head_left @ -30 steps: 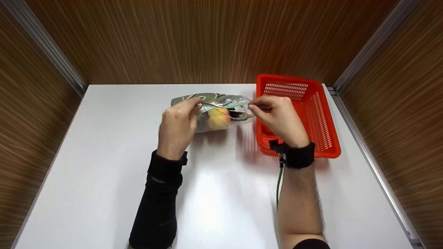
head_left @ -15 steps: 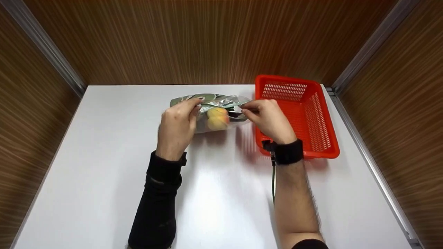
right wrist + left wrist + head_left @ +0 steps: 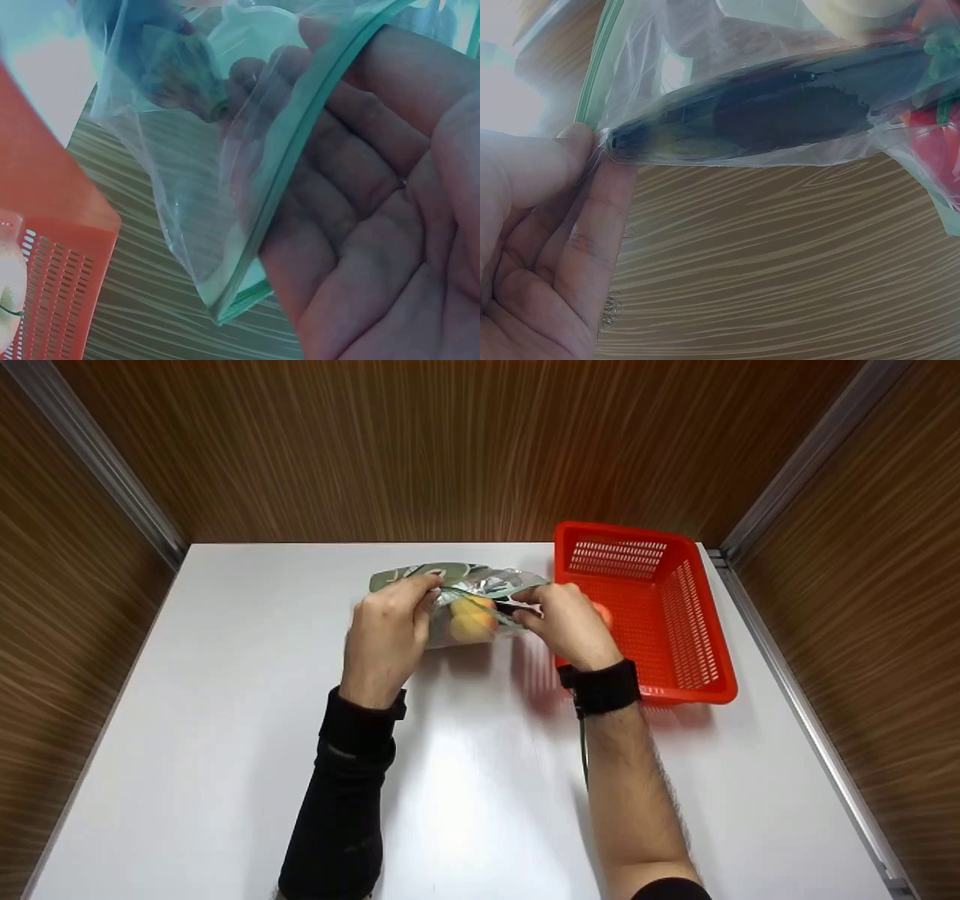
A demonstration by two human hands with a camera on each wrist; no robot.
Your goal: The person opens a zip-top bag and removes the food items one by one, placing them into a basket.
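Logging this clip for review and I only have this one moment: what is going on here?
A person holds a clear zip bag by its top edge with both hands above a white table. The left hand pinches the left end, the right hand grips the right end with fingers curled over the green zip strip. Yellow-orange fruit and something dark show inside. A red basket stands just to the right.

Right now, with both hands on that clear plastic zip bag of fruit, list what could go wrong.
1. The left hand only pinches the clear plastic zip bag at its green-edged rim; thin film could slip out.
2. The right hand holds the other side of the mouth; pulling apart might tip the yellow-orange fruit out onto the white table.
3. The red plastic basket sits close beside that hand and could get knocked.
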